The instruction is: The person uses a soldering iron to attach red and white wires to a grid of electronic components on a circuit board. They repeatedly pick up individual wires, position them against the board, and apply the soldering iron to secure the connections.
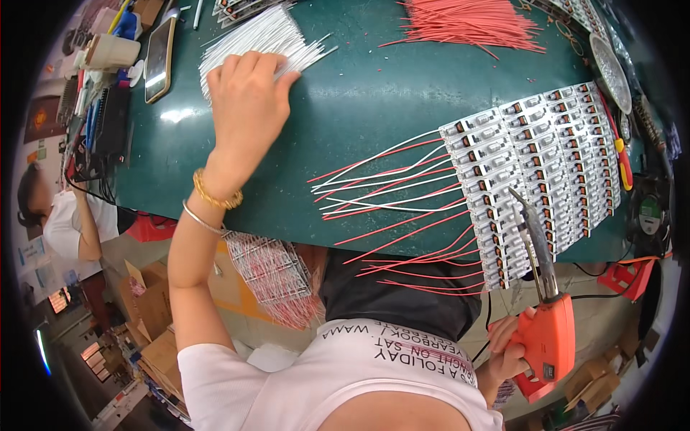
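Observation:
My left hand (248, 108) reaches over the pile of white wires (277, 32) at the far left of the table, fingers curled down and closed on the wires. Its fingertips are partly hidden. In my right hand (509, 348), at the lower right, is an orange soldering gun (552, 345). Its metal tip points up over the panel of small circuit boards (496, 187). Red wires (410, 228) and white wires (388, 159) run from the panel's left edge, several of them hanging past the table's near edge.
A heap of red wires (471, 25) lies at the far side of the green table (359, 93). A phone (159, 61) rests at the left. To the right are a round metal dish (611, 72) and a red-and-yellow handled tool (623, 165). Another person (68, 215) sits at the left.

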Motion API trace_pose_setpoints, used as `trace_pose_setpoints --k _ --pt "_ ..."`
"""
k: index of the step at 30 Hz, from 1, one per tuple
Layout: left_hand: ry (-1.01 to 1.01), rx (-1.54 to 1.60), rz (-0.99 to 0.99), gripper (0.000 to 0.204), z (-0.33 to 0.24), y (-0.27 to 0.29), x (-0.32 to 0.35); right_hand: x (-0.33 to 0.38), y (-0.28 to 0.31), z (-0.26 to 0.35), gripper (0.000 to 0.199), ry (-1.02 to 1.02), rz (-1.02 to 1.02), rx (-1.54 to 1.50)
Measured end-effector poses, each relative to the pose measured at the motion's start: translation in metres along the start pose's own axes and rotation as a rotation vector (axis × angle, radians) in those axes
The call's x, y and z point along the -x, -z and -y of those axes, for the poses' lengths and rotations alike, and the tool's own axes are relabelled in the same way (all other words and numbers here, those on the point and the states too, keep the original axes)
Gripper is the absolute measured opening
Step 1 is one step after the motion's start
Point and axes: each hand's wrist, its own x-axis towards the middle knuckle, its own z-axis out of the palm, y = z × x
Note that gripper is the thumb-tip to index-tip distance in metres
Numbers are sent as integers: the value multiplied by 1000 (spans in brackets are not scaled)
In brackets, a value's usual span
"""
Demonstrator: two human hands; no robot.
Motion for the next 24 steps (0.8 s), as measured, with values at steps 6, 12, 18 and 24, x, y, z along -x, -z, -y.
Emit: trace_pose_setpoints --k 6,12,18,24 --pt "23 169 17 10 6 -8 -8 0 6 -16 71 178 61 -64" --pt "80 307 -63 8 -19 24 -4 5 9 -14 70 171 46 -74" --pt "281 864 162 6 -97 56 25 8 4 -5 72 135 47 -34" --pt "45 918 213 15 -152 52 44 30 14 -18 82 181 25 -88"
